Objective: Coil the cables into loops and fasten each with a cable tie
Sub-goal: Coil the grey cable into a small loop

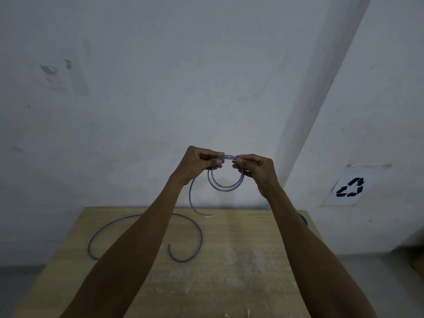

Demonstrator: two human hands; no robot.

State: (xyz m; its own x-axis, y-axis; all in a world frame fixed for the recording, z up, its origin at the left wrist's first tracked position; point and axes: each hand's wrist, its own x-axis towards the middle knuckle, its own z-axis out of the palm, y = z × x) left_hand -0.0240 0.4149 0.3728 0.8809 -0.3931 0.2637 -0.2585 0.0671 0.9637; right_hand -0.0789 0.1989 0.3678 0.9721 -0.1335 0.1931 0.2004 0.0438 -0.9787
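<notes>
Air around raised grip on coiled cable (pixel 225 180) was open; loose tail (pixel 195 204) hung below left; blue cable (pixel 146 228) sprawled on wooden table (pixel 241 260) beneath left forearm; wall (pixel 206 76) stood behind.

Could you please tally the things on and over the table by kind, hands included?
Cables: 2, a coil held up in both hands and a blue cable lying loose on the table.
Hands: 2, left hand and right hand.
Cable ties: 0 visible.
Total: 4
</notes>
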